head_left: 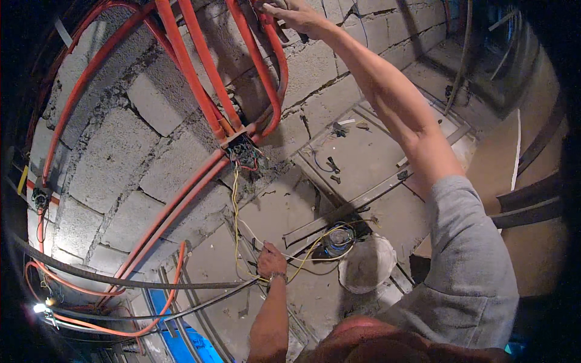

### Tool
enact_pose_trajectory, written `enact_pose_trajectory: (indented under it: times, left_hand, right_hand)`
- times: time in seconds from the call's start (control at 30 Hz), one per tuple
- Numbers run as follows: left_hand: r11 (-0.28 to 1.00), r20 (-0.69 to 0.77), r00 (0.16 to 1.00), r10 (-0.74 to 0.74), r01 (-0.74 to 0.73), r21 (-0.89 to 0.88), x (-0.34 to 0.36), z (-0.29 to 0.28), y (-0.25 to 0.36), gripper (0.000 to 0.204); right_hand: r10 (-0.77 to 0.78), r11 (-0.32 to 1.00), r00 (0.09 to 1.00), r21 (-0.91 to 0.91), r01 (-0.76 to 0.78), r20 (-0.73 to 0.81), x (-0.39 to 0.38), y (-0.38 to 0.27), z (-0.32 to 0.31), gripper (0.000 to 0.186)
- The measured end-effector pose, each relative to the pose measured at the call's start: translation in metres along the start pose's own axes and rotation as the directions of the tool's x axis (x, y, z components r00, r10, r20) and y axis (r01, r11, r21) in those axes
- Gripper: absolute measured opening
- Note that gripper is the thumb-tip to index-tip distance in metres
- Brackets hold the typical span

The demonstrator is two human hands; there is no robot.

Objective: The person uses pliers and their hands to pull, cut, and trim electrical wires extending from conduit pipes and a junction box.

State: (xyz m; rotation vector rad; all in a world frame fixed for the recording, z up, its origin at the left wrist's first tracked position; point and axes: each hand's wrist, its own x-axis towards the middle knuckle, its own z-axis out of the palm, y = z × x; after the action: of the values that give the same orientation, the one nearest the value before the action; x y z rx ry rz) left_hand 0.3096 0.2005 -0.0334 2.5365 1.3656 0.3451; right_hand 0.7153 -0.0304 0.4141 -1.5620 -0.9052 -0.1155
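My left hand [271,261], low in the middle, is closed on a white wire [247,228], beside hanging yellow wires [235,206]. These run from a junction box [241,150] on the block wall, where red conduits [206,85] meet and further wires stick out. My right arm stretches up to the top edge, where my right hand [290,15] has its fingers curled at the bent red conduits [272,42]; what exactly they grip is partly hidden. A coil of wire [340,239] lies on the floor below, next to a round whitish bucket [367,266].
Dusty boards and metal profiles [327,187] lie on the floor. A dark cable [157,283] and orange conduit [145,330] cross the lower left near a lit lamp [41,307] and blue object [193,345]. Brown sheets [490,151] stand at the right.
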Motion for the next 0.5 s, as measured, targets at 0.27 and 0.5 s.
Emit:
enact_pose_trajectory:
  times: [0.27,0.5]
  left_hand:
    - [0.998,-0.054,0.997,0.053,-0.054,-0.02,0.001,0.008,-0.013,0.059]
    - [0.999,-0.009,0.999,0.037,-0.037,-0.007,-0.006,-0.004,0.008,0.059]
  right_hand:
    - [-0.093,0.991,0.992,0.104,0.084,0.086,-0.02,-0.028,0.006,0.089]
    - [0.018,0.999,0.994,0.04,-0.022,0.105,0.021,-0.002,-0.021,0.085]
